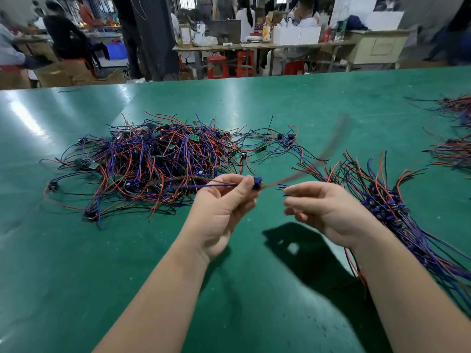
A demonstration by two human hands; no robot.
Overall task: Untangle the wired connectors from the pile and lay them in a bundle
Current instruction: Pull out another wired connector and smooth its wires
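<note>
A tangled pile (158, 161) of red, blue and black wired connectors with small green boards lies on the green table (76, 250), left of centre. My left hand (224, 207) pinches one blue-and-black connector (257, 183) above the table; its wires trail left toward the pile, and a blurred wire swings up to the right. My right hand (323, 212) hovers just right of it, fingers curled around thin dark wire ends. A sorted bundle (382, 200) of connectors lies at the right, partly under my right forearm.
More wire bundles (453, 149) rest at the table's far right edge. Beyond the table's far edge are workbenches, red stools (218, 67), boxes and several people standing or seated.
</note>
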